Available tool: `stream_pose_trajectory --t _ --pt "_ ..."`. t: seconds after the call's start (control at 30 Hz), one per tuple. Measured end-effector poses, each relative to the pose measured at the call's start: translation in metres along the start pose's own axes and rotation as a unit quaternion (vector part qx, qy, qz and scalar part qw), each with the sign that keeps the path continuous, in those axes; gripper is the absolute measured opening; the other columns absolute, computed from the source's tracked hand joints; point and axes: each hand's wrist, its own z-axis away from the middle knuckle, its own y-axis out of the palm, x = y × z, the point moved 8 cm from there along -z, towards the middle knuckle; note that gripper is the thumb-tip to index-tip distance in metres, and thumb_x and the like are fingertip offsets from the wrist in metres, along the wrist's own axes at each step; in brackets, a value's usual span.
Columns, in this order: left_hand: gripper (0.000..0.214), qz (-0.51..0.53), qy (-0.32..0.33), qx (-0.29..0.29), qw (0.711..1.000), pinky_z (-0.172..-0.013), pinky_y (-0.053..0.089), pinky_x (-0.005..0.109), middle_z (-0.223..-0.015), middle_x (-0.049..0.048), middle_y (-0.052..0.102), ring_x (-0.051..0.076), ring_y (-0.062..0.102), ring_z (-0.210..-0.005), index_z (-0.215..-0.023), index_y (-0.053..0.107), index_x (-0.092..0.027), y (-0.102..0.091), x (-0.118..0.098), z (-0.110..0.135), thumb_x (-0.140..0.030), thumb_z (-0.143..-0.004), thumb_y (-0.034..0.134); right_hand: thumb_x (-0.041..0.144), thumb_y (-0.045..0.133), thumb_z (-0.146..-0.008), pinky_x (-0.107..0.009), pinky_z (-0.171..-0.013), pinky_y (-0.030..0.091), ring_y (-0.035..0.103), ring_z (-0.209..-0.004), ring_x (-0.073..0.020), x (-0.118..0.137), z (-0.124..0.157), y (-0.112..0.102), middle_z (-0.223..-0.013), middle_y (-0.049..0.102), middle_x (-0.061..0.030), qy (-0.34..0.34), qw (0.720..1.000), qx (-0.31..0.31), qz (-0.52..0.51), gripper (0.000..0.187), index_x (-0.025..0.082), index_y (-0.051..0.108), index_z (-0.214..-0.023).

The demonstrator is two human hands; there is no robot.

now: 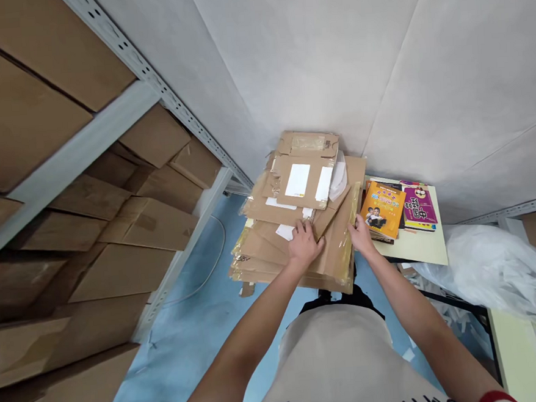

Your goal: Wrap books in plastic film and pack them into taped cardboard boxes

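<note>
A stack of flattened cardboard boxes (261, 233) lies in front of me, with yellowed tape along its edges. On top is a smaller folded cardboard box (273, 179) bearing white labels (298, 180). My left hand (304, 245) rests on the stack, palm down with fingers apart. At the right edge, my right hand (361, 236) grips a large cardboard sheet (333, 251) whose border is taped; its fingers are partly hidden. Just right of that hand, an orange book (384, 208) tops a small pile.
The books share a pale table (430, 251) with a purple book (419, 207). Farther right sits a clear plastic bag (506, 267) of white scraps. Metal shelving (196, 221) full of cardboard boxes (145, 225) rises on the left. A cable (217, 259) lies on the blue floor (189, 329).
</note>
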Motion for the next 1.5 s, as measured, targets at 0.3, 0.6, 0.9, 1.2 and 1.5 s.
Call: stream_pose_trajectory --t 0.3,0.6,0.9,1.2,1.5 --pt "0.068 -0.005 0.014 0.005 1.000 -0.090 0.052 0.044 -0.145 0.0245 0.043 0.036 0.054 -0.119 -0.144 0.041 -0.006 0.007 -0.002 -0.004 -0.046 -0.090 0.050 0.038 0.062 -0.069 -0.041 -0.105 0.039 0.050 -0.123 -0.0271 -0.020 0.018 -0.025 -0.123 0.060 -0.0097 0.073 0.987 -0.140 -0.011 0.031 0.023 0.067 -0.096" --pt "0.060 -0.002 0.011 0.004 1.000 -0.089 0.052 0.043 -0.143 0.0234 0.045 0.036 0.054 -0.119 -0.142 0.045 -0.010 0.012 -0.002 -0.006 -0.042 -0.091 0.049 0.049 0.067 -0.066 -0.035 -0.076 0.051 0.063 -0.080 -0.0213 -0.043 0.014 -0.019 -0.084 0.071 -0.0016 0.120 0.979 -0.038 -0.158 0.034 0.023 0.064 -0.088" --pt "0.067 -0.003 0.009 -0.008 1.000 -0.086 0.053 0.043 -0.144 0.0231 0.044 0.037 0.053 -0.119 -0.142 0.043 -0.011 0.007 -0.001 -0.007 -0.048 -0.088 0.052 0.043 0.065 -0.070 -0.036 -0.085 0.044 0.055 -0.083 -0.0206 -0.008 0.009 -0.024 -0.085 0.063 -0.0017 0.048 0.992 -0.087 -0.078 0.025 0.022 0.063 -0.083" --pt "0.061 0.023 -0.003 -0.011 1.000 -0.086 0.053 0.044 -0.138 0.0200 0.050 0.036 0.054 -0.116 -0.139 0.047 -0.014 -0.015 -0.002 -0.005 -0.049 -0.089 0.049 0.042 0.056 -0.078 -0.034 -0.081 0.044 0.052 -0.083 -0.0200 0.033 0.021 -0.032 -0.087 0.055 -0.0026 -0.058 0.990 -0.128 -0.028 0.020 0.023 0.060 -0.081" --pt "0.054 0.031 0.003 -0.010 0.999 -0.093 0.049 0.043 -0.134 0.0180 0.054 0.034 0.056 -0.117 -0.134 0.050 -0.015 -0.023 0.007 -0.010 -0.048 -0.092 0.048 0.048 0.063 -0.073 -0.034 -0.079 0.046 0.057 -0.080 -0.0198 0.032 0.009 -0.063 -0.080 0.062 -0.0005 -0.025 0.986 -0.131 -0.101 0.028 0.022 0.063 -0.082"
